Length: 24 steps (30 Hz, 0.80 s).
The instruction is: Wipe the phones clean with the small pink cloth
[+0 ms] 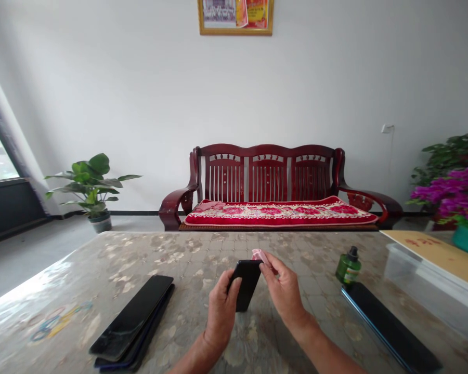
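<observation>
My left hand (221,306) grips a black smartphone (247,285) by its left side, with the thumb over the face turned to me. The phone is tilted up above the table. At its top right corner, my right hand (284,285) pinches a small pink-and-white cloth (259,255), part of which shows above the phone's top edge. How much cloth lies behind the phone is hidden. To the left, a stack of phones (134,317) lies on the table. Another dark phone with a blue edge (390,327) lies at the right.
A green pump bottle (348,266) stands beyond the right-hand phone. Farther right are a clear plastic box (425,291) and a tan folder (432,254). Coloured bands (58,322) lie at the table's left. A red wooden bench (267,171) stands behind the patterned tabletop (203,249).
</observation>
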Available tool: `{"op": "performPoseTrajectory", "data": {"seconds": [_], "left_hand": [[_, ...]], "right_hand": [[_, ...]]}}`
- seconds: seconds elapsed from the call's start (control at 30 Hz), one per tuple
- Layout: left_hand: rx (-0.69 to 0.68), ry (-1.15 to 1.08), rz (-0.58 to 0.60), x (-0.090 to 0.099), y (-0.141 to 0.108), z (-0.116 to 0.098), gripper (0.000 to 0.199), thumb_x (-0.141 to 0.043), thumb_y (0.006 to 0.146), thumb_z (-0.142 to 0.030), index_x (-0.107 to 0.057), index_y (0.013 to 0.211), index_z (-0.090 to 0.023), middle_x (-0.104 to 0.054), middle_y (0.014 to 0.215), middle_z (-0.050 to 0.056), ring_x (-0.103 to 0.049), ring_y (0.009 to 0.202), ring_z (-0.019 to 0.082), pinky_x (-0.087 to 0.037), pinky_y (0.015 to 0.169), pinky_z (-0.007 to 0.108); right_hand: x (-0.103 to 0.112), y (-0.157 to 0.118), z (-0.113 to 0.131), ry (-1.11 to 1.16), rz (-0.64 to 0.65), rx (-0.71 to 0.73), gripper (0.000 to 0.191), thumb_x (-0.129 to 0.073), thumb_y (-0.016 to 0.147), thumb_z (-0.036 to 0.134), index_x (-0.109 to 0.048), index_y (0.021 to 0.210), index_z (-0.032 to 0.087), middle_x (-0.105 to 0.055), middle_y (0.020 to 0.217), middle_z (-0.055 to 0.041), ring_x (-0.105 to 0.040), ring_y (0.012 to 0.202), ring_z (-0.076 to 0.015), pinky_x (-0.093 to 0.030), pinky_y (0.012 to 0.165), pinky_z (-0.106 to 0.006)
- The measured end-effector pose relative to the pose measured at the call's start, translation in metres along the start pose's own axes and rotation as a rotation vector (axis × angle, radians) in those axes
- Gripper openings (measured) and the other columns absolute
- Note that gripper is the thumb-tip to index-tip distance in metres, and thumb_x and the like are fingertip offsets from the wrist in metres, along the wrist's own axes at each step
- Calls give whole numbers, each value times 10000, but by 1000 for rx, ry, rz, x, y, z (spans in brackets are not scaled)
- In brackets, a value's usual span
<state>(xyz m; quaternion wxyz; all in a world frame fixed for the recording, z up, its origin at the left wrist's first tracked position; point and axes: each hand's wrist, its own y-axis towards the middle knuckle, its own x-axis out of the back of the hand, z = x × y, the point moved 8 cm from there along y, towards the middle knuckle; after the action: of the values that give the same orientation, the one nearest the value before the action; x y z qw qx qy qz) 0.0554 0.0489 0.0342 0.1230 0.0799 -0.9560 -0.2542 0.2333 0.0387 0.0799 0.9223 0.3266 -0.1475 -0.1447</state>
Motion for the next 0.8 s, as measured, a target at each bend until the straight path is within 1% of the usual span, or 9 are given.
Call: {"op": "performPoseTrajectory", "data": {"seconds": [0.03, 0.1, 0.2, 0.27, 0.33, 0.47, 0.6, 0.8], "left_hand": [[5, -3, 16, -1, 1, 0, 233, -502, 912, -372, -635, 970, -191, -678, 833, 13, -631, 745, 194, -507, 689, 273], [10, -4, 47, -3, 5, 0, 237, -497, 914, -370, -633, 992, -193, -685, 856, 16, -631, 762, 197, -503, 702, 280], [-3, 16, 104, -2, 10, -4, 244, -487, 915, -365, -629, 1023, -198, -698, 911, 28, -640, 814, 209, -495, 743, 300], [-31, 67, 146, -2, 14, -10, 230, -490, 908, -357, -631, 1004, -203, -696, 910, 30, -636, 822, 211, -483, 752, 305], [-62, 139, 179, -1, 18, -17, 199, -509, 889, -350, -631, 952, -207, -679, 869, 24, -618, 782, 203, -466, 723, 296], [-86, 247, 234, -2, 25, -27, 118, -550, 833, -303, -615, 873, -213, -628, 768, -8, -565, 674, 172, -416, 636, 260], [-69, 297, 279, -5, 30, -35, 105, -577, 818, -255, -632, 897, -216, -634, 752, -24, -569, 673, 160, -392, 628, 238], [-27, 336, 335, -7, 31, -45, 123, -614, 831, -237, -678, 936, -227, -690, 752, -33, -619, 683, 160, -395, 620, 227]], "right_hand": [[0, 0, -3, 24, -2, -37, 288, -589, 917, 344, -707, 1152, 224, -741, 1084, -78, -706, 947, -241, -588, 779, -325], [0, 1, -5, 63, 0, -89, 285, -605, 899, 352, -720, 1121, 214, -744, 1073, -77, -705, 957, -247, -577, 829, -339], [-1, 4, -5, 117, 27, -132, 266, -611, 885, 341, -731, 1090, 221, -746, 1070, -63, -698, 989, -245, -554, 892, -346], [0, 6, -4, 135, 41, -148, 256, -618, 872, 337, -737, 1072, 230, -749, 1058, -54, -698, 985, -245, -554, 885, -344], [2, 9, -3, 129, 47, -153, 247, -624, 859, 332, -742, 1054, 237, -751, 1048, -49, -697, 979, -244, -554, 878, -344], [9, 13, 7, 55, 49, -103, 226, -624, 852, 310, -749, 1031, 255, -750, 1027, -37, -692, 963, -229, -544, 876, -339], [15, 16, 19, -30, 55, -13, 231, -606, 869, 283, -739, 1058, 269, -740, 1008, -31, -685, 935, -208, -540, 862, -326], [15, 16, 24, -105, 94, 66, 233, -582, 900, 259, -715, 1091, 264, -724, 1007, -38, -675, 932, -204, -538, 864, -333]]}}
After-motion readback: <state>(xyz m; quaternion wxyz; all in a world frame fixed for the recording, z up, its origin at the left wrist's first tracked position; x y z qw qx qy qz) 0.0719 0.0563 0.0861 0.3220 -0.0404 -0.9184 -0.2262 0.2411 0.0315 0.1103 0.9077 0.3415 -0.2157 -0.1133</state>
